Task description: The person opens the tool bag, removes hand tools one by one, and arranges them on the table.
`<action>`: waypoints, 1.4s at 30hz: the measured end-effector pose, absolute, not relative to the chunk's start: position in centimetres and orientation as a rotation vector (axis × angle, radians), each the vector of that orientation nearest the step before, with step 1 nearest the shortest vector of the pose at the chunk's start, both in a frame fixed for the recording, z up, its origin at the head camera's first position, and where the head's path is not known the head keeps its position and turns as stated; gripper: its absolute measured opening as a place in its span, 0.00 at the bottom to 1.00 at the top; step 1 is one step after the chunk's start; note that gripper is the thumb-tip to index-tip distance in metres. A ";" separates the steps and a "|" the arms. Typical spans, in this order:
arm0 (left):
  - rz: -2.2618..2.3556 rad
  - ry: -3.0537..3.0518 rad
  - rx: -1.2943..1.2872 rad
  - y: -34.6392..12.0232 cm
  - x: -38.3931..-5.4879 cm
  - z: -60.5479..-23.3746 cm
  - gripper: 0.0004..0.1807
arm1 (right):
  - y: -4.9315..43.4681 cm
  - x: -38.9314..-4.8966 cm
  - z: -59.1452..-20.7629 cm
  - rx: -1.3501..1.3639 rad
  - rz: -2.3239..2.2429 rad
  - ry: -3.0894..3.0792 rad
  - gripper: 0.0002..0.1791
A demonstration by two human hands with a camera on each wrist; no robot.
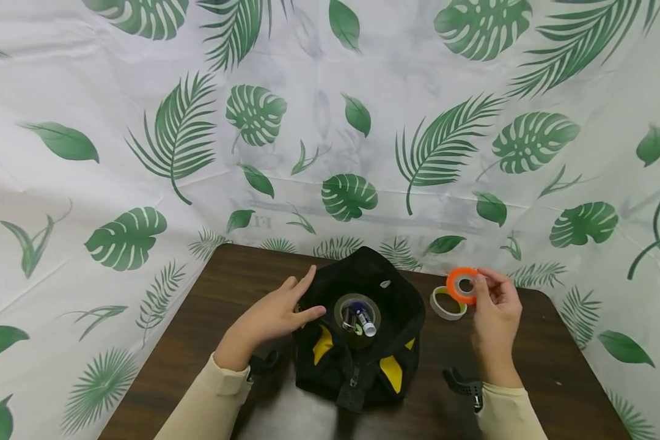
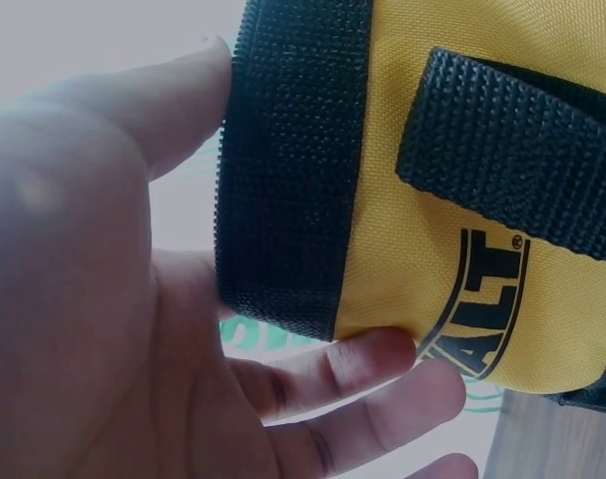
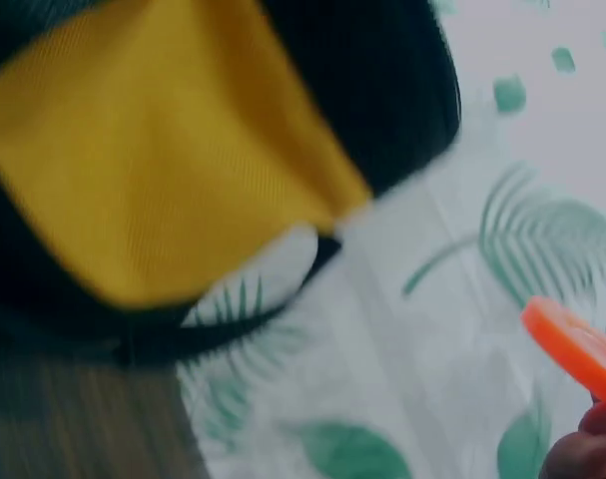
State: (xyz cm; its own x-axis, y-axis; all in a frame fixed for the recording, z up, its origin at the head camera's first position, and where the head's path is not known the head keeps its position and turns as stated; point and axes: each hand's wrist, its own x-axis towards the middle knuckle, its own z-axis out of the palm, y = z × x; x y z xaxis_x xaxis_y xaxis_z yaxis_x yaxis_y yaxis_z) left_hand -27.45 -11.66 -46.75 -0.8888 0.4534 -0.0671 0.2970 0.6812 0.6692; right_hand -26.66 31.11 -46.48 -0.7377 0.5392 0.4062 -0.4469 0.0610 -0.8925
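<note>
A black and yellow tool bag [image 1: 363, 360] stands unzipped on the table, its mouth facing up. My left hand [image 1: 272, 315] is at its left rim, the thumb reaching over the opening and the fingers spread. In the left wrist view, fingertips touch the bag's yellow side [image 2: 412, 259] below the zipper edge. My right hand [image 1: 497, 311] pinches an orange roll of tape [image 1: 454, 287] between thumb and fingers, right of the bag. Inside the bag lie a wide roll of tape [image 1: 377, 310] and a white-and-blue tube [image 1: 367, 325], among other small items too unclear to name.
A whitish roll of tape [image 1: 445, 315] lies on the dark wooden table [image 1: 242, 275], just below the orange one. A leaf-patterned sheet [image 1: 319, 153] hangs behind the table and along its sides. The bag's zipper end [image 1: 352, 397] hangs toward the front.
</note>
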 end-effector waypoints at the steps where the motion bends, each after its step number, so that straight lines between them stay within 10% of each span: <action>1: 1.003 2.664 0.604 -11.6 -27.4 -46.8 0.53 | 31.7 -26.6 -46.9 -0.113 1.780 -1.604 0.17; 20: 0.969 2.683 0.611 -11.2 -27.3 -46.4 0.54 | 43.1 -26.9 -58.8 -0.420 2.377 -1.069 0.20; 42: 0.978 2.669 0.598 -11.3 -27.1 -46.3 0.55 | 43.0 -28.3 -58.9 -0.647 2.182 -1.630 0.35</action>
